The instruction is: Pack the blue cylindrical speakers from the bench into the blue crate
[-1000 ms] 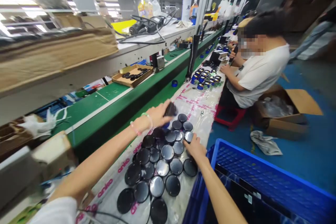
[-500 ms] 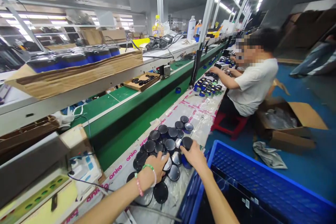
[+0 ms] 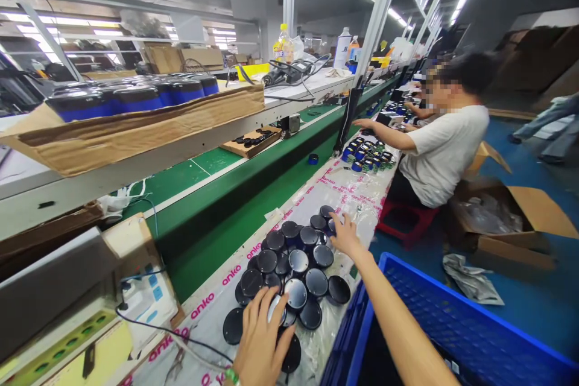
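Observation:
Many round black-topped pieces (image 3: 298,260), some showing blue sides, lie crowded together on the plastic-covered bench. My left hand (image 3: 262,338) rests over the near end of this pile, fingers spread across the tops and holding nothing that I can see. It partly covers a few pieces. At the far right end of the pile is my right hand (image 3: 346,236), its fingers apart. Its thumb and index finger are beside a small black piece (image 3: 332,226), partly hidden by them. A single black piece (image 3: 338,290) sits at the pile's right edge.
A blue crate (image 3: 384,277) stands against the bench on the right. Left runs a green conveyor (image 3: 217,241), under a shelf with a cardboard tray (image 3: 158,126) of blue-black pieces. Farther along, a co-worker (image 3: 447,139) sits by more pieces (image 3: 368,154). A cable (image 3: 181,338) crosses the near bench.
My right hand has let go of a black piece and moved to the pile's far end. My left hand has come nearer, its fingers now spread. The view has shifted slightly.

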`<act>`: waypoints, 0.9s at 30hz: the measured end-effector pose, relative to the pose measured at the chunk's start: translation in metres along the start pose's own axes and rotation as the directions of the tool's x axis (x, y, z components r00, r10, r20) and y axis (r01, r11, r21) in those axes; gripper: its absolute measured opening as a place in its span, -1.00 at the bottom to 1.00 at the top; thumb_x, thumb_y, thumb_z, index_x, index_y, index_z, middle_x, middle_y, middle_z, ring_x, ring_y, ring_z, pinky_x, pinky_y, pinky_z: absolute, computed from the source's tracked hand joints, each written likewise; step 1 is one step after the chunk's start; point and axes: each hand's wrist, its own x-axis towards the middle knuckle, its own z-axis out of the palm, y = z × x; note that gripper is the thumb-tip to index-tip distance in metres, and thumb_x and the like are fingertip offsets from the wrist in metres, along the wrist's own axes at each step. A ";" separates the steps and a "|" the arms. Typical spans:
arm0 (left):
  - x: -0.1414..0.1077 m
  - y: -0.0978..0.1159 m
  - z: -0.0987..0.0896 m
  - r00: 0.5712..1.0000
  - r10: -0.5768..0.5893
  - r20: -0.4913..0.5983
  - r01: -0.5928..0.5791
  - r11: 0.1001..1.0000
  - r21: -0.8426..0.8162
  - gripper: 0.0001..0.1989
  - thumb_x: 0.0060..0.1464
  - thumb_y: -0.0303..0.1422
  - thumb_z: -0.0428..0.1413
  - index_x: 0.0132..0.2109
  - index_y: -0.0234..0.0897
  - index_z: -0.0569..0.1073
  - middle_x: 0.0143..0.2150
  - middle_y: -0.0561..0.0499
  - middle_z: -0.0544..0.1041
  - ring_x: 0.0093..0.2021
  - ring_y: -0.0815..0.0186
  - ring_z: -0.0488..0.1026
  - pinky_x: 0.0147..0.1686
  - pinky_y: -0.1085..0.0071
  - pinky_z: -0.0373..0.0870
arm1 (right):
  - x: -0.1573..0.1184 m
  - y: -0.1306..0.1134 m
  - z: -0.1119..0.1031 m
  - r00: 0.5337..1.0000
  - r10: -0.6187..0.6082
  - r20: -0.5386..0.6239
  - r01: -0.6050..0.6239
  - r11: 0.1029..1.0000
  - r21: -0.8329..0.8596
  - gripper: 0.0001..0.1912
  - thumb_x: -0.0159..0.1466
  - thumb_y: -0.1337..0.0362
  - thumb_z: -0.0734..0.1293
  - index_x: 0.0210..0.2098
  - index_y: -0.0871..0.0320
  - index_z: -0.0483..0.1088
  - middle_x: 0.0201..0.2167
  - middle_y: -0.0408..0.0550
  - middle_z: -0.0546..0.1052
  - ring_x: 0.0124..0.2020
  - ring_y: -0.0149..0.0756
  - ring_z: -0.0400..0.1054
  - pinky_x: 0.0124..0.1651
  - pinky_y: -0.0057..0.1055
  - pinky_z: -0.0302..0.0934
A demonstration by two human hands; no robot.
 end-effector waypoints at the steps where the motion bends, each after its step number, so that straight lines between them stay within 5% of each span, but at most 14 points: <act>1: -0.006 -0.002 -0.003 0.999 -0.032 -0.027 0.030 0.997 -0.067 -0.59 0.14 -0.37 -0.02 0.15 -0.19 0.26 0.18 -0.05 0.15 0.17 0.19 0.06 -0.01 0.21 0.27 | 0.019 0.006 0.001 0.996 -0.073 0.054 0.076 0.995 -0.060 -0.16 0.13 0.38 0.24 0.33 0.13 -0.19 0.26 0.23 -0.26 0.29 0.09 -0.33 0.24 -0.12 -0.25; 4: -0.023 -0.013 -0.007 0.989 -0.104 -0.106 0.077 0.968 -0.237 -0.67 0.13 -0.47 -0.02 0.05 -0.20 0.31 0.13 -0.09 0.16 0.13 0.21 0.10 -0.06 0.29 0.31 | 0.066 0.011 0.006 0.952 -0.210 0.221 0.242 0.962 -0.128 0.07 -0.05 0.36 0.40 0.34 0.08 -0.21 0.28 0.24 -0.39 0.30 0.04 -0.57 0.27 -0.09 -0.48; 8: -0.037 -0.030 -0.021 0.971 -0.193 -0.139 0.149 0.950 -0.275 -0.66 0.11 -0.56 -0.03 0.01 -0.18 0.36 0.11 -0.13 0.18 0.08 0.24 0.16 -0.19 0.42 0.35 | 0.098 0.007 0.015 0.913 -0.167 0.373 0.263 0.939 -0.222 0.08 -0.07 0.33 0.44 0.32 -0.09 -0.17 0.27 0.19 -0.49 0.25 0.32 -0.32 0.21 0.01 -0.23; 12: -0.044 -0.040 -0.039 0.951 -0.289 -0.109 0.262 0.942 -0.211 -0.67 0.13 -0.55 -0.06 0.00 -0.16 0.38 0.12 -0.12 0.18 0.00 0.28 0.22 -0.20 0.40 0.37 | 0.104 0.016 0.024 0.914 -0.211 0.347 0.304 0.922 -0.239 -0.13 0.04 0.13 0.38 0.28 -0.06 -0.03 0.28 0.12 -0.43 0.18 0.35 -0.09 0.11 -0.02 -0.01; 15: -0.051 -0.035 -0.032 0.940 -0.328 -0.094 0.307 0.933 -0.188 -0.68 0.13 -0.54 -0.07 -0.03 -0.15 0.39 0.07 -0.12 0.23 -0.11 0.33 0.29 -0.21 0.41 0.38 | 0.102 0.023 0.028 0.926 -0.239 0.292 0.312 0.920 -0.236 -0.17 0.11 0.03 0.31 0.30 -0.12 -0.10 0.28 0.07 -0.45 0.12 0.32 0.03 0.02 -0.03 0.08; 18: -0.053 -0.013 -0.001 0.986 -0.140 0.091 0.160 0.947 -0.277 -0.68 0.08 -0.59 -0.10 -0.09 -0.22 0.41 -0.13 -0.05 0.41 -0.18 0.36 0.36 -0.21 0.47 0.39 | 0.100 0.024 0.030 0.929 -0.251 0.274 0.312 0.927 -0.210 -0.20 0.11 0.01 0.29 0.29 -0.16 -0.09 0.28 0.04 -0.40 0.07 0.25 0.12 -0.01 -0.05 0.11; 21: -0.042 0.015 0.032 0.906 0.029 0.421 0.178 0.878 -0.444 -0.62 -0.01 -0.57 -0.03 -0.03 -0.20 0.40 -0.15 0.03 0.46 -0.18 0.31 0.41 -0.16 0.43 0.41 | 0.100 0.025 0.032 0.937 -0.263 0.229 0.300 0.943 -0.145 -0.26 0.10 0.00 0.29 0.24 -0.10 0.04 0.26 0.06 -0.27 -0.04 0.11 0.25 -0.04 -0.09 0.14; 23: -0.027 0.027 0.045 0.851 -0.047 0.523 0.337 0.812 -0.477 -0.54 0.01 -0.51 -0.02 0.07 -0.09 0.34 -0.01 0.07 0.40 -0.10 0.30 0.40 -0.09 0.40 0.39 | 0.098 0.031 0.035 0.951 -0.259 0.167 0.271 0.961 -0.053 -0.25 0.07 -0.01 0.30 0.22 -0.06 0.07 0.25 0.07 -0.24 -0.06 0.03 0.27 -0.02 -0.13 0.15; 27: 0.004 0.030 0.047 0.837 -0.180 0.516 0.443 0.778 -0.446 -0.55 0.13 -0.43 -0.12 0.16 -0.04 0.22 0.02 0.09 0.34 -0.05 0.32 0.36 -0.03 0.37 0.35 | 0.083 0.056 0.039 0.979 -0.202 -0.029 0.203 0.947 0.248 -0.14 -0.03 -0.10 0.36 0.19 0.04 0.09 0.20 0.06 -0.16 0.02 -0.13 0.21 0.11 -0.33 0.09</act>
